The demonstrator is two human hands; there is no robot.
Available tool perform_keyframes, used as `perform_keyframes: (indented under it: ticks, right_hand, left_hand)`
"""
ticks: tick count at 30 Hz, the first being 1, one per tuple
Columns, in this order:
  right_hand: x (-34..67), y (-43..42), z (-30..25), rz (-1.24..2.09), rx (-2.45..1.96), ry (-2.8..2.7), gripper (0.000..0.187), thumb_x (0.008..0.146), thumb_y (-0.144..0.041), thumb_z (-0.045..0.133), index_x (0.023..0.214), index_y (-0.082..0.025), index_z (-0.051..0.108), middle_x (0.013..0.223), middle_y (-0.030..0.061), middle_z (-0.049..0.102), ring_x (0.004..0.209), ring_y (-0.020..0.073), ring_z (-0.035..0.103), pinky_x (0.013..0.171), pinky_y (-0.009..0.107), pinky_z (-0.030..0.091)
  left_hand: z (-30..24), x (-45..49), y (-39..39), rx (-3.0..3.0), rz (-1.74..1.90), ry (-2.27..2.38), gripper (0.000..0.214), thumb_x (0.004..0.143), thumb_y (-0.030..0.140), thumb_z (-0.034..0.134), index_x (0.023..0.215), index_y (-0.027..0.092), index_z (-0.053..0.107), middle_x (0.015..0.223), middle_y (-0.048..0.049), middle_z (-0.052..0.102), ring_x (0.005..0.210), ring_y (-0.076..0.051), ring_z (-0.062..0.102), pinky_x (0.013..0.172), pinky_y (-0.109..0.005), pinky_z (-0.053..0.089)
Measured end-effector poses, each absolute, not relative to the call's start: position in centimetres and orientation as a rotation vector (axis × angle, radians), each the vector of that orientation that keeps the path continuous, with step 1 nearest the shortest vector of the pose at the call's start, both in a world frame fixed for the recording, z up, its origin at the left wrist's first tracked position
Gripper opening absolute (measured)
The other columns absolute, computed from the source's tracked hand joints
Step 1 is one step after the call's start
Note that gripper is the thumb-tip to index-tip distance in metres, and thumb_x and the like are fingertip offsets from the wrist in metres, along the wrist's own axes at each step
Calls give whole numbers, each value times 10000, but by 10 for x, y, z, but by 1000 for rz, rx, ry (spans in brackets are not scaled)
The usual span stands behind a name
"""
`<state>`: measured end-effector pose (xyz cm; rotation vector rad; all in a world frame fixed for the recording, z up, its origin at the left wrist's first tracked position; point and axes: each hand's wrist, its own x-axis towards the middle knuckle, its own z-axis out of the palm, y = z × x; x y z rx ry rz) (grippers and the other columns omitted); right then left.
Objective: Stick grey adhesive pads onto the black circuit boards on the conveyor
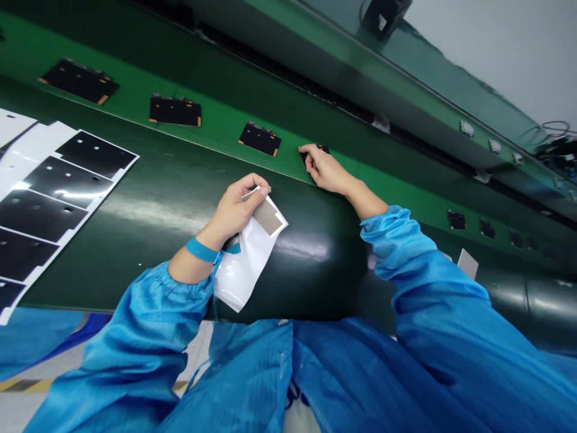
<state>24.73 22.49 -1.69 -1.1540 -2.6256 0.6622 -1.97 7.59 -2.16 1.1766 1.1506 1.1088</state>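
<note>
My left hand (241, 203) pinches a white backing sheet (246, 261) that carries a grey rectangular piece (267, 217) near its upper corner. The sheet hangs down over the dark green bench mat. Farther out, my right hand (325, 168) reaches onto the bright green strip, its fingers closed at the edge of a black flat panel (303, 157). That panel is mostly covered by the hand. Just left of it lies another black panel (260, 139) with small orange corners.
More black panels (175, 110) lie along the green strip (216, 129) on both sides. Sheets of black stickers (54, 204) on white backing cover the bench's left end. A pale flat piece (467, 263) stands at right, beyond my right sleeve. A ledge (342, 108) runs behind the strip.
</note>
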Motion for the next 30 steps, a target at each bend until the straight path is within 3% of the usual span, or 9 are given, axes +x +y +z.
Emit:
perform_keyframes:
  ticks: [5,9,11,14,17,22,30]
  right_hand:
    - [254,215,-11,477,-1356,-2641,528,986,-301,612,1473,-146,480,1332,228,606,1274,372,560,1127,589,464]
    - [259,222,6,381,-1489,-2531,722,903,-501,789,1457,-155,482,1479,244,477,1400,424,485,1172,652,420]
    - [245,230,11,430,-1458,-2489,681,864,-515,834,1380,-175,549,1428,213,520,1346,400,531,1145,608,460]
    - [201,243,9,676,-1363,-2400,372,889,-432,799,1140,-194,660,1162,122,660,1114,295,632,1019,462,550]
    - [150,252,0,943,-1376,-2243,126,897,-298,718,899,-183,668,863,49,675,877,208,625,869,352,556]
    - [121,257,-11,1086,-1460,-2105,59,800,-179,687,752,-171,654,730,23,661,744,167,583,803,322,532]
    - [138,257,-18,1025,-1448,-2120,25,713,-186,680,716,-168,662,690,30,660,786,198,615,819,350,557]
  left_hand:
    - [-19,-19,75,1167,1113,1123,236,900,435,747,889,235,623,677,34,543,533,-116,451,486,-235,355]
    - [-16,-18,74,1160,1109,1114,206,900,406,740,889,233,627,672,38,534,547,-121,465,502,-237,368]
    - [-16,-17,74,1169,1102,1109,206,901,407,734,890,230,630,684,35,540,560,-121,469,507,-235,368]
    - [-17,-18,75,1165,1098,1111,229,895,423,740,888,225,624,684,38,527,556,-115,451,500,-230,353]
    - [-18,-19,75,1138,1101,1109,247,898,440,736,889,229,609,673,42,512,543,-116,445,491,-231,347]
    - [-17,-18,75,1160,1112,1097,231,909,428,725,888,230,608,677,41,504,550,-118,435,499,-235,351]
    - [-15,-16,75,1196,1120,1108,220,909,424,717,880,231,614,654,39,509,557,-129,453,522,-247,381]
